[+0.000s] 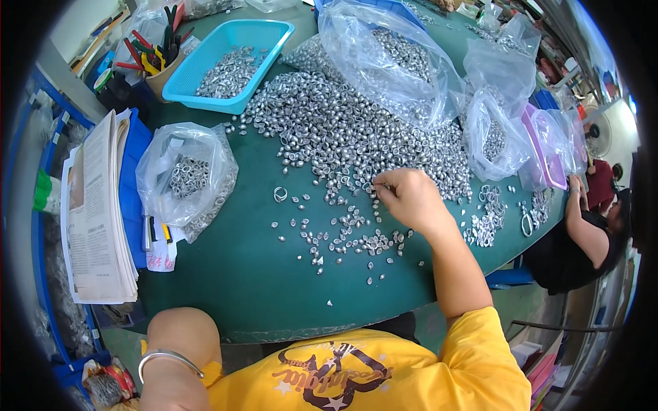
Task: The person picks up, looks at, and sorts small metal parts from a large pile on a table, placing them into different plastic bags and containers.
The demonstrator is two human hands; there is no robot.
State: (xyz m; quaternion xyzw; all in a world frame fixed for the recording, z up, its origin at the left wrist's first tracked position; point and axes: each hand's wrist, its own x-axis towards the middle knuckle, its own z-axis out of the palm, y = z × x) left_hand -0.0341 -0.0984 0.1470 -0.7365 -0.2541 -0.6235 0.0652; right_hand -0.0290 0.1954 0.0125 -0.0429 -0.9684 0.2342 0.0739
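My right hand (411,198) is at the near edge of a large heap of small silver-coloured oval metal pieces (356,130). Its thumb and fingers are pinched together, and whatever is between them is too small and covered to name. Just left of the fingertips lie a few silver-coloured rings (337,185). Loose oval pieces (370,241) are scattered on the green tabletop (253,274) below the hand. One ring (279,194) lies apart on the left. My left arm, with a metal bangle (168,356), is bent at the lower left; its fingers are outside the picture.
A turquoise basket (284,34) and an open plastic bag (223,151) hold metal pieces. More bags (439,75) rest on the heap. Newspapers (96,226) stand at the left edge, near pliers (168,41). Another person (582,240) sits at right beside a purple tray (538,147).
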